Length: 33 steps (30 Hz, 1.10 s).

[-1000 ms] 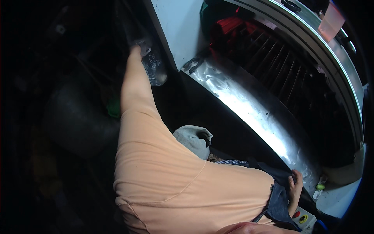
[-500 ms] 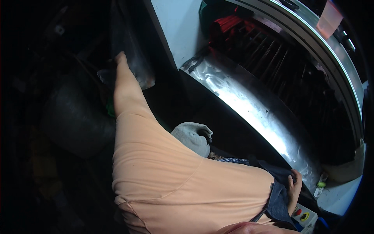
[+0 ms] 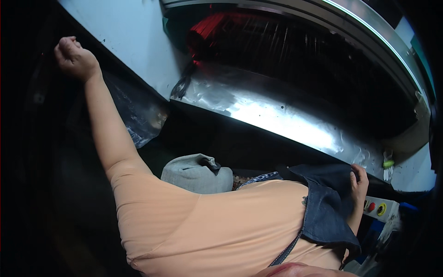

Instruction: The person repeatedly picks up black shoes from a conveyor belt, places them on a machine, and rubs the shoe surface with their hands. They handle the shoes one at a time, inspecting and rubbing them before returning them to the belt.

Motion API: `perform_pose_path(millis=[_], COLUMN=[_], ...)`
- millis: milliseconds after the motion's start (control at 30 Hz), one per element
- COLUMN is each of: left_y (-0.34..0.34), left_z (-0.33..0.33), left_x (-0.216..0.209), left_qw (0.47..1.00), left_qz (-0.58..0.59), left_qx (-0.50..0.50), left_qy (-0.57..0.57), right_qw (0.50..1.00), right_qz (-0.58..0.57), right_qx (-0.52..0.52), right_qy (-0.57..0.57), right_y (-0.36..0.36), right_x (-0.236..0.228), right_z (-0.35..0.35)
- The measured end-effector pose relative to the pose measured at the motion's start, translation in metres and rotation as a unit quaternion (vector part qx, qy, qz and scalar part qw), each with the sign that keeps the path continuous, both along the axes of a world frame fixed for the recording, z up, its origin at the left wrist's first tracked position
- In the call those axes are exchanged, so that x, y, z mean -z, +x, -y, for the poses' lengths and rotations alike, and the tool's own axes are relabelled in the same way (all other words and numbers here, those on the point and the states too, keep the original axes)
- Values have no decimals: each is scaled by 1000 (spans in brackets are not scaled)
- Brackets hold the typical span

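Note:
My left arm reaches out to the far left, and my left hand is raised there beside the pale machine panel with its fingers curled into a fist. Whatever lies inside those fingers, if anything, is hidden. Under that forearm hangs a clear plastic sheet or bag. At the right, my right hand rests by the front edge of the shiny metal tray, thumb and fingers slightly apart, nothing visible between them. A dark blue apron is bunched up beside it.
Beyond the tray, a large machine's dark interior shows thin strands and red light. A small green-and-white tool lies at the tray's right end. A control box with red and yellow buttons stands below it. Grey fabric bulges before my torso.
My left hand has risen and moved further left, from beside the plastic to above it. The view has turned, and the right hand stays near the tray's edge.

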<state>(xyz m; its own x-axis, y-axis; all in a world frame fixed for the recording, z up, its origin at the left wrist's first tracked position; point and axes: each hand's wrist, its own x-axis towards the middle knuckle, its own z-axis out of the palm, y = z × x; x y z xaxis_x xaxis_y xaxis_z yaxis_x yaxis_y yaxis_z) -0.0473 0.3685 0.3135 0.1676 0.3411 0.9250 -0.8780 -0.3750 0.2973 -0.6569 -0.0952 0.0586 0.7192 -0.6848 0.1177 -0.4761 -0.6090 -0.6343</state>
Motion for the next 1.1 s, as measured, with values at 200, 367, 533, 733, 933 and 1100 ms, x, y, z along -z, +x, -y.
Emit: perform_pose_path(millis=[200,367,533,733,933,1100], left_y=[-86,-82,-22,14,79,92], left_z=[145,254,337,502,582,608], left_x=[6,46,137,319,421,383], left_qw=[849,720,687,700,703,688], left_qz=[252,290,26,-354,-344,-318], left_qx=[62,106,102,250,267,256], left_qy=[459,622,719,568,562,600], right_qw=[989,968,935,909,847,804], right_qz=[63,14,1,-12,-44,-9], right_qx=[108,239,346,412,527,593], right_qy=[76,78,75,-63,-54,-37], right_y=[-36,-88,-145,-183,-202,-192], right_x=[18,24,45,59,32,24], right_z=[5,10,13,-50,-118,-143])
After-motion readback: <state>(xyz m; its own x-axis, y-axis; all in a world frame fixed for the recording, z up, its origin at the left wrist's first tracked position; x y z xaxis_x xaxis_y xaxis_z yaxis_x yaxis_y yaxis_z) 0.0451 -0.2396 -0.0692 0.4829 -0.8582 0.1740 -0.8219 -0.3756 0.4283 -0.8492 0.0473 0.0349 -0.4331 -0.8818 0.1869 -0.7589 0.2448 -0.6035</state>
